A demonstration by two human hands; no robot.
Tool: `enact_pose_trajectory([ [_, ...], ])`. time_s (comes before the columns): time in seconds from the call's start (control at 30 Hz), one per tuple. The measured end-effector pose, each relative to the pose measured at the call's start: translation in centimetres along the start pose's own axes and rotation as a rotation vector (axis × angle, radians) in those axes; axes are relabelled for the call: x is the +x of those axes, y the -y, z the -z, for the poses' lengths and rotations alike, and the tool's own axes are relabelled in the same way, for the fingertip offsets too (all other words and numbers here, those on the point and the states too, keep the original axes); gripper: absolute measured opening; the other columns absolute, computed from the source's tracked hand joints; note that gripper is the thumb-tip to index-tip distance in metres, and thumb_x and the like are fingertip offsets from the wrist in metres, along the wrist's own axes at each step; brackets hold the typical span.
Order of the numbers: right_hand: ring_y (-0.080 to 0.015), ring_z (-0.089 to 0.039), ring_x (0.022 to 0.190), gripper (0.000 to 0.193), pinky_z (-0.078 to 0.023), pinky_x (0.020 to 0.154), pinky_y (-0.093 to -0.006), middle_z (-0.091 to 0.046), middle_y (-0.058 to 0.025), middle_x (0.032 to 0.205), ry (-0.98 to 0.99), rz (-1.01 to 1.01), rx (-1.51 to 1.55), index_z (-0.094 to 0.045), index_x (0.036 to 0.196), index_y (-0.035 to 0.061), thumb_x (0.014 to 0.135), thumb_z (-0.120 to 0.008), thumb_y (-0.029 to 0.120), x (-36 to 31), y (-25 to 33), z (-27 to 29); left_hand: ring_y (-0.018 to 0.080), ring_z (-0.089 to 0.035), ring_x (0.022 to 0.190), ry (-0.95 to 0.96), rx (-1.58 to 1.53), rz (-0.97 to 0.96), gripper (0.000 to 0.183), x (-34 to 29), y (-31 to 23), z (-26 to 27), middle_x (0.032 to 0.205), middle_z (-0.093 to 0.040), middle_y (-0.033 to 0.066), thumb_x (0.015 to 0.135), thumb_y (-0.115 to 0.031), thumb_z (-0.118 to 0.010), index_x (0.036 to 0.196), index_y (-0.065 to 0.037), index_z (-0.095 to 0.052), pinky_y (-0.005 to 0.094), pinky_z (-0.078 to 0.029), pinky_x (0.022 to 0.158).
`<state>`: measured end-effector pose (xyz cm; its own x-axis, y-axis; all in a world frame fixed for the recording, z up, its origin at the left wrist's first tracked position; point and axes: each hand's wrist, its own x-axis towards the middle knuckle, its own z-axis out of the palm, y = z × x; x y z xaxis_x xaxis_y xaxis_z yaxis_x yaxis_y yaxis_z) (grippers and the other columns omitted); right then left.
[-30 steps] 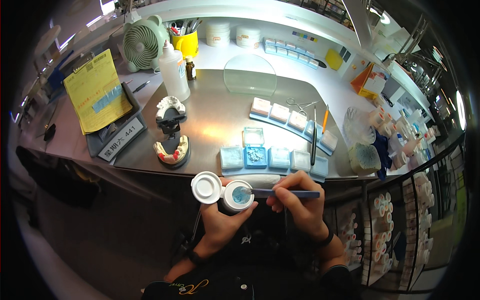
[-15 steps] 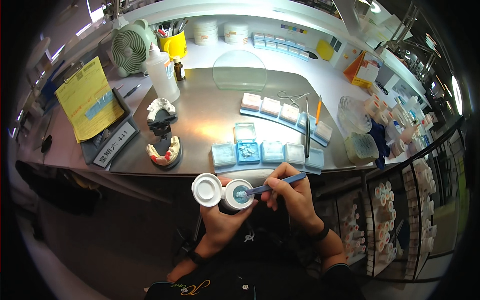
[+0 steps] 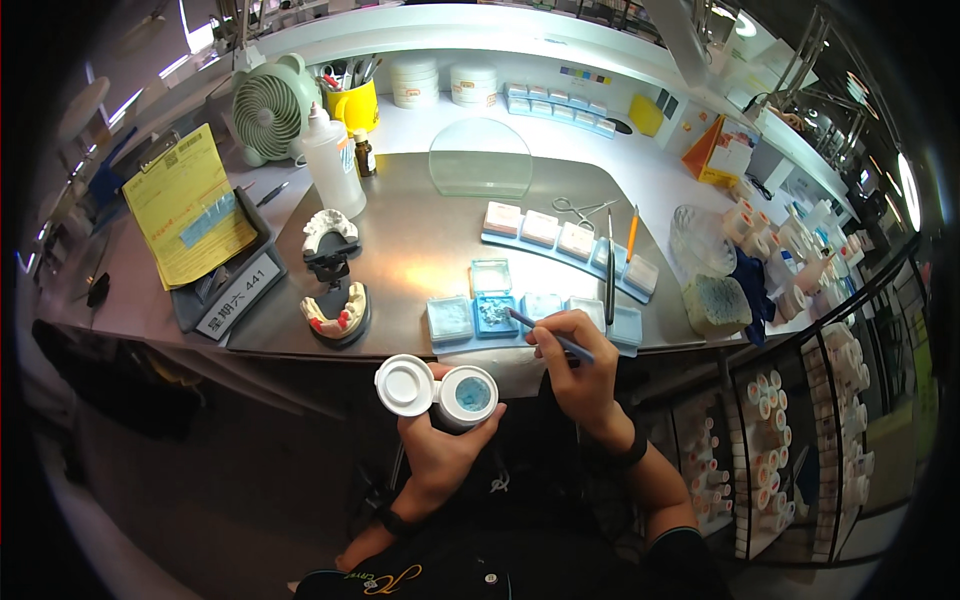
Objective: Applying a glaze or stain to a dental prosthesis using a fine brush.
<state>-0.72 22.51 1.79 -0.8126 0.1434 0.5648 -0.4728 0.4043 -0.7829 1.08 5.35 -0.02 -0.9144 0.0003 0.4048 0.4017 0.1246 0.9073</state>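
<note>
My left hand (image 3: 437, 448) holds a small white jar (image 3: 466, 396) of blue powder below the bench edge, its flip lid (image 3: 404, 384) hanging open to the left. My right hand (image 3: 578, 365) grips a thin blue-handled tool (image 3: 548, 334) like a pen. The tool's tip reaches up and left to a small square dish (image 3: 494, 314) with blue material on it, at the front of the bench. Pale blue dishes (image 3: 449, 318) sit on both sides of it.
A dental cast on a black articulator (image 3: 336, 283) stands left of the dishes. Behind lie a long tray of small pads (image 3: 566, 243), scissors (image 3: 580, 208), a glass half-disc (image 3: 480, 160), a squeeze bottle (image 3: 330, 165), a fan (image 3: 269, 107) and a yellow form (image 3: 190, 205). A sponge (image 3: 717, 303) sits right.
My right hand lifted the tool out of the jar and carried it up and right to the blue dish on the bench. The jar stayed in my left hand.
</note>
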Motion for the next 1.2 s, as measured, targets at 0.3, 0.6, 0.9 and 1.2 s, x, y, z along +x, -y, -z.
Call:
enact_pose_trajectory([
  [0.3,-0.0133,-0.061,0.072,0.008,-0.048,0.062,-0.023,-0.06,-0.0117,0.086,-0.075,0.147,0.033,-0.06,0.092,-0.0036,0.085,-0.062,-0.003,-0.2,0.2,0.4,0.0158,-0.058,0.084,0.001,-0.086,0.062,0.048,-1.2,1.8,-0.7,0.091,-0.057,0.0071,0.064,-0.007,-0.084,0.099,-0.001,-0.052,0.0296,-0.048,0.078],
  [0.6,-0.0098,-0.058,0.064,0.005,-0.045,0.059,-0.022,-0.063,-0.0075,0.078,0.399,-0.258,0.252,-0.06,0.086,-0.0009,0.086,-0.063,0.003,-2.4,1.6,2.8,0.0168,-0.061,0.081,-0.032,-0.079,0.14,0.049,-2.7,4.4,-3.2,0.09,-0.06,0.0077,0.064,-0.013,-0.085,0.099,0.001,-0.054,0.0301,-0.05,0.074],
  [0.9,-0.0195,-0.064,0.075,0.014,-0.05,0.064,-0.0267,-0.062,-0.011,0.084,0.417,-0.02,0.056,-0.065,0.089,0.0005,0.077,-0.07,-0.001,-2.2,2.4,3.4,0.014,-0.06,0.082,-0.03,-0.161,0.121,0.05,-2.4,3.1,-3.2,0.091,-0.059,0.0074,0.065,-0.007,-0.083,0.102,0.0,-0.051,0.0281,-0.05,0.073],
  [1.2,-0.0151,-0.062,0.07,0.008,-0.049,0.062,-0.023,-0.063,-0.0121,0.083,0.377,-0.069,0.164,-0.062,0.088,-0.0028,0.081,-0.065,-0.003,-2.4,2.2,3.6,0.0146,-0.059,0.08,-0.019,-0.103,0.102,0.05,-2.2,3.0,-3.2,0.089,-0.059,0.008,0.064,-0.01,-0.085,0.099,0.001,-0.051,0.0285,-0.049,0.072],
])
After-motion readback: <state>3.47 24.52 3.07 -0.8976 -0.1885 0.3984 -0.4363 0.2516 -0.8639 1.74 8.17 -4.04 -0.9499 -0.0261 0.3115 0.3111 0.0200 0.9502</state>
